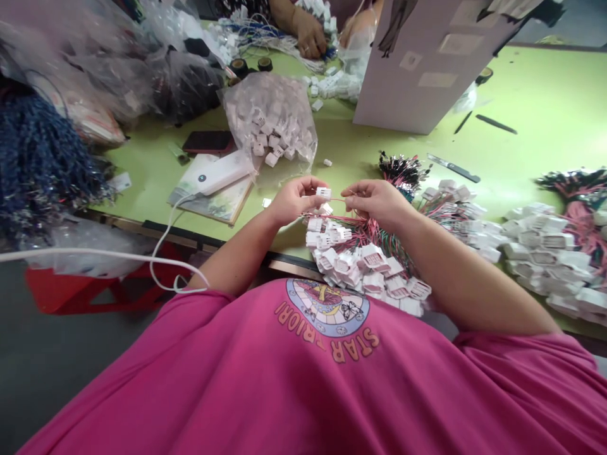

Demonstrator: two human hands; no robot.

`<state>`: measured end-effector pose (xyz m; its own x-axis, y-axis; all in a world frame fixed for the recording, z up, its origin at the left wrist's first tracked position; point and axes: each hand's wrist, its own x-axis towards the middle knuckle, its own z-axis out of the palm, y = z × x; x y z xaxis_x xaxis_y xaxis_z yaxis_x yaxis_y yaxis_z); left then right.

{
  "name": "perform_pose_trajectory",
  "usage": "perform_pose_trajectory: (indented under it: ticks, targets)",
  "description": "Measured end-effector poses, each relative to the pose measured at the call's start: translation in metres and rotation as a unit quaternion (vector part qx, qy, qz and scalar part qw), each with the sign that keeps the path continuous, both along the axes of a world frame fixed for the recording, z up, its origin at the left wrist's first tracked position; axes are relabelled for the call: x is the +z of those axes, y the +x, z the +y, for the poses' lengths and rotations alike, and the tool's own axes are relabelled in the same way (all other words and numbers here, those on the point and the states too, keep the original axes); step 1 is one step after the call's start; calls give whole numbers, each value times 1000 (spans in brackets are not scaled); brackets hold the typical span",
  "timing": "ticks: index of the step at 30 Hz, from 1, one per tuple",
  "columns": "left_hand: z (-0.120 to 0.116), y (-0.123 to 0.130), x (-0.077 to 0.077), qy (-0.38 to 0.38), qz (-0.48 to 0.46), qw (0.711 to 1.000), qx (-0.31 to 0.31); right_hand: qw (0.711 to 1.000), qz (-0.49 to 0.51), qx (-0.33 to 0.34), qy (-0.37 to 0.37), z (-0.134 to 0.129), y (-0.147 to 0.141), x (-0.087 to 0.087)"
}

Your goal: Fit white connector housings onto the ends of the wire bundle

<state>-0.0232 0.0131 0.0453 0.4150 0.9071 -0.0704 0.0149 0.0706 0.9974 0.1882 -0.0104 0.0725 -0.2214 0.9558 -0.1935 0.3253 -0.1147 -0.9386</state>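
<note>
Between the thumb and fingers of my left hand (296,201) is a white plastic connector housing (323,193). My right hand (374,201), just to its right, pinches a thin red wire (337,200) that reaches toward the housing. Whether the wire's end sits inside the housing is too small to tell. Below both hands lies a bundle of wired white connectors (374,259), with red and green wires running up under my right hand. A clear plastic bag of loose white housings (272,123) rests beyond my left hand.
More wired connector bundles (545,246) lie to the right. A tweezer-like metal tool (453,167) is behind my right hand. On the left are a booklet (213,205), a white power bank (225,174), a phone (207,141) and blue wires (42,158). Across stands a grey board (408,82); another person's hand (309,35) handles connectors.
</note>
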Motion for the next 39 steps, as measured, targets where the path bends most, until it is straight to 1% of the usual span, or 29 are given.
perform_pose_trajectory:
  ticks: [3, 6, 10, 15, 17, 19, 21, 24, 26, 29, 31, 33, 36, 39]
  targets:
    - [0, -4, 3, -13, -2, 998, -56, 994, 85, 7, -67, 0, 11, -5]
    - [-1, -1, 3, -12, -3, 997, -76, 987, 126, 7, -98, -3, 13, -12]
    - [-1, 3, 0, -30, -11, 996, -88, 991, 107, -25, -79, -9, 8, -16]
    - [-3, 4, -6, -66, -50, 992, -92, 999, 32, -32, -27, -16, 3, -8]
    - [-5, 4, -8, -79, -62, 991, -94, 997, 47, -48, -25, -17, 2, -7]
    - [-6, 5, -8, -88, -69, 989, -94, 993, 94, -68, -36, -17, 1, -8]
    - [-8, 5, -8, -97, -78, 988, -91, 988, 127, -74, -49, -17, 0, -10]
    - [-8, 7, -6, -115, -87, 986, -83, 991, 110, -64, -47, -19, -1, -11]
    - [-8, 9, -6, -132, -90, 984, -81, 994, 77, -70, -14, -20, -2, -10]
    - [-7, 10, -7, -146, -95, 981, -81, 993, -11, -90, 80, -24, -3, -9]
    - [-7, 10, -8, -147, -97, 981, -81, 981, -83, -92, 148, -26, -3, -10]
    - [-7, 10, -10, -145, -93, 982, -79, 968, -133, -83, 197, -28, -4, -13]
    - [-6, 10, -12, -143, -86, 983, -73, 956, -165, -49, 239, -29, -4, -19]
    - [-5, 10, -13, -141, -81, 984, -73, 950, -178, -28, 257, -29, -2, -25]
